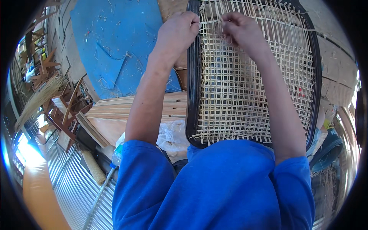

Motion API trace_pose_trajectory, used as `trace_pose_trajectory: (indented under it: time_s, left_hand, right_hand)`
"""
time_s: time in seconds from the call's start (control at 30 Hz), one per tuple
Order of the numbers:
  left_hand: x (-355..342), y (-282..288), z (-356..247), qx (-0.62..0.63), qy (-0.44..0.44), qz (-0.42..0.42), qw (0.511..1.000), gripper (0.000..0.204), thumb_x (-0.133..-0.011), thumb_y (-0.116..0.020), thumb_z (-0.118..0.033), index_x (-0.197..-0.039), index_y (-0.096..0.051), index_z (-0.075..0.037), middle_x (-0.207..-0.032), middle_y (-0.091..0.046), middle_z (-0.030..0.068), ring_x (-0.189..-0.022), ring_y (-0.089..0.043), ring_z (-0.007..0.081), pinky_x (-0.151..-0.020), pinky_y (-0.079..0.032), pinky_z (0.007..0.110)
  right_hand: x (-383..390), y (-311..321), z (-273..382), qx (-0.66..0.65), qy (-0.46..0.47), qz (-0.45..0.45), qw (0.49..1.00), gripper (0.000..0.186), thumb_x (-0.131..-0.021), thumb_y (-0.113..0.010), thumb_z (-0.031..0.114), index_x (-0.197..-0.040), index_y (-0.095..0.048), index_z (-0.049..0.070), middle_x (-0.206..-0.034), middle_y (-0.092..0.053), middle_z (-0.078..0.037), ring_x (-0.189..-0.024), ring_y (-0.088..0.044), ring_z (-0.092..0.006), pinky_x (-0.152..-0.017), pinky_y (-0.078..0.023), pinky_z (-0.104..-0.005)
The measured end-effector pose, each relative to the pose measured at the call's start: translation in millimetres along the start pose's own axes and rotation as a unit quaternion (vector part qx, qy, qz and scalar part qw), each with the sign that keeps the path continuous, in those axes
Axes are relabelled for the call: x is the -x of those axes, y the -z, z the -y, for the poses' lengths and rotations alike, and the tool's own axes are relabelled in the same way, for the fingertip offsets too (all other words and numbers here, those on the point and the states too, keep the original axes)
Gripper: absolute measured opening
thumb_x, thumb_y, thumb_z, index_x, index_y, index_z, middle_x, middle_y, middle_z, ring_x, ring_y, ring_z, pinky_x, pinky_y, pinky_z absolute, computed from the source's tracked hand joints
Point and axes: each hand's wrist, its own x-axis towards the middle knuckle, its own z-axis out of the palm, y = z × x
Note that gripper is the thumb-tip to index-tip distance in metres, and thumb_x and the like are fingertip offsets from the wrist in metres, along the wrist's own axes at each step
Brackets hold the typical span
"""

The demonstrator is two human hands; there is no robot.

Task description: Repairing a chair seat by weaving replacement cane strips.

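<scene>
The thumb and forefinger of the left hand (178, 30) are brought narrowly together at the inner edge of a black frame (193, 92), and a pale cane strand (211, 22) is seen to be pinched there. The fingers of the right hand (245, 33) are curled, and the same strand is held between thumb and forefinger, above the open weave; how the lower fingers are set cannot be told clearly.

The woven panel (237, 115) is placed directly in front of the person, its near edge against the blue shirt (230, 184). It is made of flat, cream-coloured cane, crossed into small square openings. Below the hands the grid is closely filled; above them mostly lengthwise strands are shown, loosely spread and slightly crooked. Cut ends are left projecting along the near and right edges. The frame is rounded at its corners and ridged along its left rail. A small red patch is glimpsed through the right side of the weave.

To the left, a blue sheet (119, 42) is strewn with cane scraps, and stacked boards (153, 103) are laid nearer the person, beside a clear plastic bag (170, 138). Pale markings can be made out near a dark cloth (327, 149) at right, too small to be read.
</scene>
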Motion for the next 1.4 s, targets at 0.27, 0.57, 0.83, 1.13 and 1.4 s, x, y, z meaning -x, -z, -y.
trace_pose_trajectory:
  time_s: [0.27,0.57,0.83,1.13,1.4]
  left_hand:
    - [-1,-1,6,0.009,-0.005,-0.005,1.000,0.021,-0.076,-0.054,-0.017,-0.089,-0.056,-0.002,-0.081,-0.055,0.0156,-0.075,-0.055,0.0288,-0.067,-0.042,0.034]
    - [2,-1,0,0.047,0.014,-0.025,0.998,0.019,-0.075,-0.052,-0.015,-0.089,-0.056,-0.003,-0.085,-0.055,0.0158,-0.077,-0.054,0.0296,-0.069,-0.043,0.036]
    - [2,-3,5,0.044,0.018,-0.030,0.998,0.021,-0.076,-0.055,-0.015,-0.091,-0.057,-0.001,-0.084,-0.055,0.0135,-0.072,-0.055,0.0238,-0.066,-0.042,0.031]
    - [3,-1,-2,0.057,0.038,-0.029,0.997,0.017,-0.075,-0.051,-0.015,-0.087,-0.058,-0.005,-0.087,-0.055,0.0175,-0.081,-0.054,0.0331,-0.072,-0.043,0.039]
    - [3,-5,-3,0.075,0.054,-0.036,0.995,0.018,-0.075,-0.051,-0.015,-0.089,-0.058,-0.005,-0.087,-0.055,0.0169,-0.081,-0.054,0.0322,-0.072,-0.043,0.037]
  right_hand:
    - [12,-15,11,0.297,0.081,0.003,0.951,0.024,-0.082,-0.048,0.019,-0.100,-0.058,0.006,-0.088,-0.061,-0.014,-0.076,-0.060,-0.0244,-0.073,-0.048,-0.0329]
    - [5,-14,13,0.319,0.048,0.018,0.946,0.024,-0.083,-0.048,0.019,-0.102,-0.058,0.007,-0.084,-0.061,-0.013,-0.073,-0.060,-0.0222,-0.071,-0.049,-0.0319]
    - [7,-11,7,0.270,0.094,0.007,0.958,0.025,-0.083,-0.049,0.020,-0.102,-0.058,0.007,-0.081,-0.062,-0.012,-0.068,-0.060,-0.0190,-0.067,-0.048,-0.0309]
    - [2,-10,0,0.272,0.103,0.007,0.957,0.023,-0.083,-0.049,0.019,-0.100,-0.058,0.007,-0.084,-0.061,-0.013,-0.071,-0.060,-0.0213,-0.068,-0.048,-0.0317]
    - [-1,-11,4,0.298,0.083,0.021,0.951,0.023,-0.083,-0.050,0.020,-0.099,-0.058,0.007,-0.086,-0.061,-0.013,-0.075,-0.060,-0.0242,-0.072,-0.048,-0.0334]
